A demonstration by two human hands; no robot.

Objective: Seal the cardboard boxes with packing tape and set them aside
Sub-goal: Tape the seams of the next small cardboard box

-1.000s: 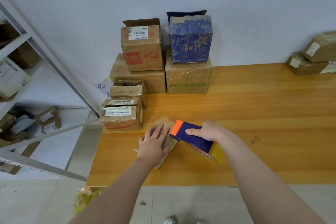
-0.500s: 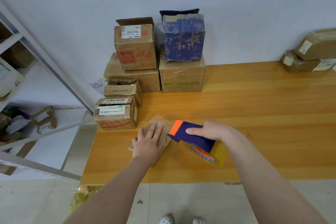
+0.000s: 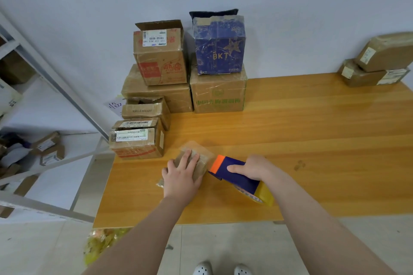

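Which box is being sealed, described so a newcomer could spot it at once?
On the wooden table, look at the near left part, in front of the boxes stacked by the wall. The small flat box lies there under the left hand, a blue and orange tape dispenser at its right edge. Unlike its neighbours, it is unstacked and the only one touched.
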